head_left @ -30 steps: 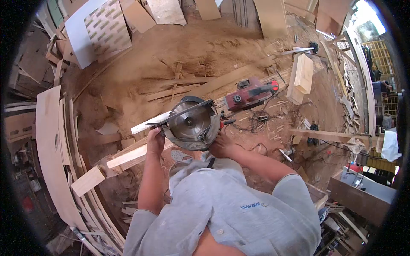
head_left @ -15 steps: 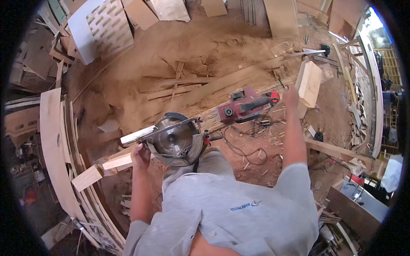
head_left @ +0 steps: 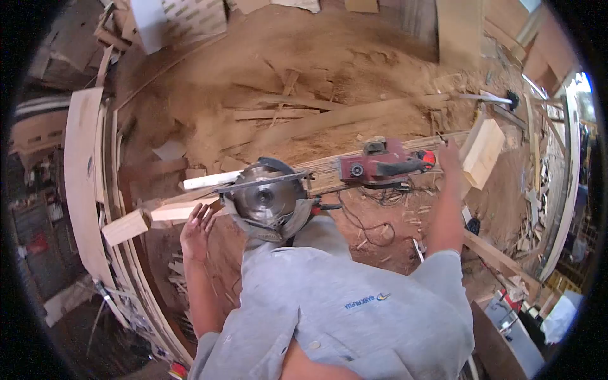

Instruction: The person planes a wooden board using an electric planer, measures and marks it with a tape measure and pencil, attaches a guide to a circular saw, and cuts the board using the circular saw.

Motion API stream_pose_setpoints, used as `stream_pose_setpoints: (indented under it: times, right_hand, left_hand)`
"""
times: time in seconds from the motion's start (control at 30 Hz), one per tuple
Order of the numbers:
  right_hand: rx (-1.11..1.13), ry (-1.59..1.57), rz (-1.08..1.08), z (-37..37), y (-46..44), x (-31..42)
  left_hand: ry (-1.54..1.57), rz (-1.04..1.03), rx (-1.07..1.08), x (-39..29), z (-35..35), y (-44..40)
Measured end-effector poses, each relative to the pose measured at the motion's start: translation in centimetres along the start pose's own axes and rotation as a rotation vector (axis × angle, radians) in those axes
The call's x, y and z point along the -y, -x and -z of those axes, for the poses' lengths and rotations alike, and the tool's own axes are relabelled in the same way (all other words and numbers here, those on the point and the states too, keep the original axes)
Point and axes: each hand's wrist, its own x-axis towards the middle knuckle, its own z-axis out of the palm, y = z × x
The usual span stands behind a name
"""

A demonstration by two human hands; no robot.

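Observation:
A circular saw (head_left: 288, 220) lies with its base plate and round blade (head_left: 263, 197) facing up, close in front of my body. Just left of the saw, my left hand (head_left: 198, 229) is open, fingers spread, near a pale wood block (head_left: 174, 211). A thin dark stick-like thing (head_left: 441, 135) pokes out of my right hand (head_left: 449, 155), whose fingers are curled. That hand is beside the red electric planer (head_left: 380, 166), which rests on a long plank (head_left: 329, 166). A thick squared timber (head_left: 484, 155) lies just right of my right hand.
Sawdust and scrap strips (head_left: 272, 114) cover the ground ahead. A dark cable (head_left: 364, 235) loops below the planer. Long boards (head_left: 85, 190) stand along the left side. Another beam (head_left: 500, 256) crosses at the right.
My left hand has let go of the saw's edge and opened its fingers. My right hand stays near the planer, still with the thin dark thing. The view has shifted slightly.

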Motion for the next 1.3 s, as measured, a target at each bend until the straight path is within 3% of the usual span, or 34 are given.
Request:
stream_pose_setpoints:
  times: [0.07, 0.1, 0.13, 0.17, 0.23, 0.3, 0.47, 0.5, 0.57, 0.67, 0.7, 0.77, 0.87, 0.9, 1.0, 1.07, 1.1, 1.17, 1.27, 1.3]
  right_hand:
    - [0.107, 0.265, -0.074, -0.2, 0.0, -0.1]
    - [0.329, 0.198, -0.082, -4.0, -4.6, -8.1]
    - [0.457, 0.319, -0.090, -2.5, -4.0, -5.1]
    - [0.762, 0.098, -0.251, -1.6, -3.5, -2.8]
    - [0.713, -0.391, -0.446, -4.9, -4.2, -5.8]
    - [0.512, 0.018, -0.118, -5.5, -6.8, -8.0]
    - [0.379, 0.476, 0.308, -5.7, -8.1, -10.2]
    - [0.423, 0.450, -0.101, -1.7, -4.2, -2.5]
    - [0.273, 0.145, -0.137, -0.2, -2.1, -0.4]
    - [0.010, 0.044, -0.098, 2.9, -1.3, 0.7]
    - [-0.081, 0.071, -0.070, 4.3, -1.4, 1.0]
    - [-0.319, -0.159, 0.013, 6.5, -0.7, 2.2]
    - [-0.414, -0.402, -0.004, 11.6, 4.9, 10.2]
    - [-0.420, -0.522, -0.032, 12.9, 6.1, 11.8]
    - [-0.241, -1.107, -0.046, 15.3, 8.5, 11.8]
    - [-0.007, -1.512, 0.220, 15.5, 15.4, 17.6]
    - [-0.105, -1.575, 0.210, 15.1, 18.8, 21.9]
    - [0.038, -1.633, 0.302, 14.1, 23.4, 26.0]
    - [0.328, -1.632, 0.298, 11.2, 31.1, 34.9]
    - [0.605, -1.629, 0.354, 10.5, 31.8, 36.2]
  left_hand:
    - [-0.043, 0.008, -0.091, 0.2, 1.5, 0.2]
    - [-0.005, 0.016, -0.119, 0.6, 3.0, 0.0]
    - [0.024, -0.004, -0.218, 1.5, 4.9, -0.5]
    - [-0.070, -0.017, -0.293, 1.2, 4.5, -0.4]
    - [-0.150, -0.019, -0.463, 1.7, 6.0, -1.0]
    - [-0.133, -0.065, -0.608, 2.1, 7.2, -0.8]
    - [-0.160, -0.134, -0.855, 4.0, 13.1, -2.1]
    - [-0.152, -0.112, -0.908, 3.9, 14.0, -2.8]
    - [-0.134, -0.074, -0.965, 3.0, 14.3, -4.2]
    - [-0.110, -0.037, -0.981, 0.7, 12.2, -6.9]
    - [-0.192, -0.020, -0.948, 0.5, 12.5, -8.0]
    - [-0.356, 0.018, -0.874, 1.1, 13.7, -10.4]
    - [-0.126, 0.041, -0.923, 3.2, 16.3, -12.9]
    - [-0.143, 0.135, -0.901, 1.4, 14.8, -10.7]
    - [-0.633, 0.321, -0.660, -1.0, 17.8, -6.1]
    - [-0.777, 0.118, -0.582, -1.8, 19.0, -1.8]
    - [-0.841, 0.011, -0.543, -2.5, 19.5, -0.2]
    - [-1.168, -0.068, -0.408, -4.2, 21.4, 1.6]
    - [-1.506, -0.110, -0.152, -6.9, 21.5, 2.1]
    - [-1.606, -0.159, -0.027, -7.3, 21.7, 1.5]
